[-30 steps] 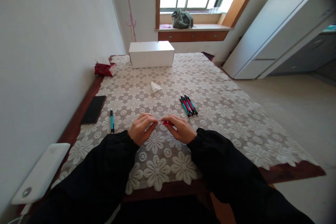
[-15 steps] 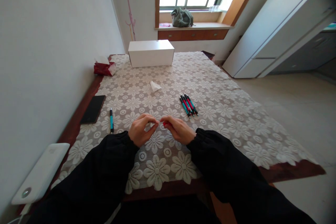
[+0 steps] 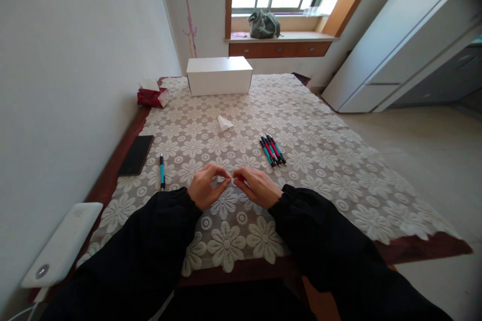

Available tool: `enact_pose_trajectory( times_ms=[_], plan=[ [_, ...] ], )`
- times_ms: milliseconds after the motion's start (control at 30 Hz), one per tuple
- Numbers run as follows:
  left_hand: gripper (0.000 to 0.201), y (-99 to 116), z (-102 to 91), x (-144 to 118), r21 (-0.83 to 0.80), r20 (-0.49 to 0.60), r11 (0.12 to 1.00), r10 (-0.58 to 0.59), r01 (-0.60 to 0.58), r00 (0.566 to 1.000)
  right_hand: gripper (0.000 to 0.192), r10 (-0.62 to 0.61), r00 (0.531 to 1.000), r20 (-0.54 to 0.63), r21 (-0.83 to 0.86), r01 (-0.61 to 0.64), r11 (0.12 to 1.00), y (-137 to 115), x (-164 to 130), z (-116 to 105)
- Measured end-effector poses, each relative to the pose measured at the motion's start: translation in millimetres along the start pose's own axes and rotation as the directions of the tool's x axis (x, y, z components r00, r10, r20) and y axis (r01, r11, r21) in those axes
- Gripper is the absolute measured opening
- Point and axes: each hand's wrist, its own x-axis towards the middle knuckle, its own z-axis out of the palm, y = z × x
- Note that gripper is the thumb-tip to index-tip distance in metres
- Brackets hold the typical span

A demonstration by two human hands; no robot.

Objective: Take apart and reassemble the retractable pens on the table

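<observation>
Both hands meet over the middle of the lace tablecloth (image 3: 324,160). The right hand (image 3: 258,188) is curled around a small red pen (image 3: 238,179), most of it buried under the fingers, so only a sliver of red shows at the tips. The left hand (image 3: 205,188) comes in from the other side with thumb and forefinger pinched at that same end, right where the two sets of fingertips touch. Whether it grips a tiny part or just the tip, I can't tell (way too small in this view).

My take on doing this bit well: keep both wrists resting on the cloth for steadiness, hold the barrel firm with the right, and let the left do only small, straight moves along the pen's axis, so nothing springy pops off into that busy flower pattern.

Just beyond the right hand lies a bundle of red and teal pens (image 3: 273,149), side by side. A lone teal pen (image 3: 162,171) sits off to the left near a black phone (image 3: 136,154), with a crumpled tissue (image 3: 225,123) farther up.
</observation>
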Motion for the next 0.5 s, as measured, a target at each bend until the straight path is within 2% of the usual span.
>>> enact_pose_trajectory(
  times_ms=[133, 233, 367, 500],
  plan=[
    [0.015, -1, -6.3, 3, 0.048, 0.033, 0.996, 0.074, -0.076, 0.997, 0.01, 0.015, 1.0, -0.025, 0.022, -0.014, 1.0, -2, 1, -1],
    [0.025, -4, -15.7, 9, 0.174, 0.126, 0.975, 0.121, -0.142, 0.985, 0.009, 0.078, 0.995, -0.059, 0.053, -0.075, 0.996, -3, 1, -3],
    [0.023, -11, -22.4, 14, 0.313, 0.264, 0.935, 0.084, -0.167, 0.961, 0.013, 0.174, 0.979, -0.102, 0.127, -0.161, 0.979, -3, -1, -6],
    [0.022, -20, -20.9, 13, 0.349, 0.326, 0.923, 0.044, -0.164, 0.944, 0.017, 0.211, 0.972, -0.1, 0.203, -0.188, 0.961, -3, -1, -8]
  ],
)
